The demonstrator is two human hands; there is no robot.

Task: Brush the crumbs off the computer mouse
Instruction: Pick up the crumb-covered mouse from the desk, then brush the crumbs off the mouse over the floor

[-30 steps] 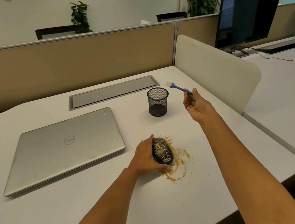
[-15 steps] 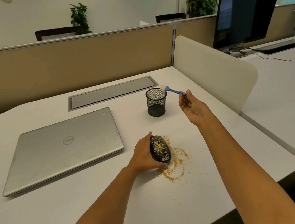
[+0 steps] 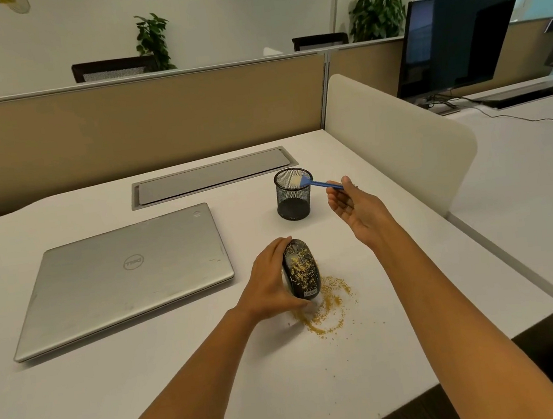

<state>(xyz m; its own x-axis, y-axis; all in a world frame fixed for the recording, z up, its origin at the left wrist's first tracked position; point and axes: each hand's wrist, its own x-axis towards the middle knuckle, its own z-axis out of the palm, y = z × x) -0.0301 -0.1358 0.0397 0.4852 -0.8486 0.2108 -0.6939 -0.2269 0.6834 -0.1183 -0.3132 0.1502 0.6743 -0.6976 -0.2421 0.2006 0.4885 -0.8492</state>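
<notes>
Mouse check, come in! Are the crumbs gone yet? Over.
Left hand grips mouse, crumbs on its top. Right hand pinches blue brush, bristles by mesh cup rim, apart from mouse. Nothing between them.

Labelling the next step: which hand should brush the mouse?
Right. The right hand holds the blue brush; the left hand grips the crumb-covered mouse, so it is occupied.

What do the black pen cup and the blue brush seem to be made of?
Pen cup: apparently black metal wire mesh; its wall is a fine see-through grid. Brush: the handle looks like blue plastic, evenly coloured; the pale bristles' fibre is unclear.
</notes>
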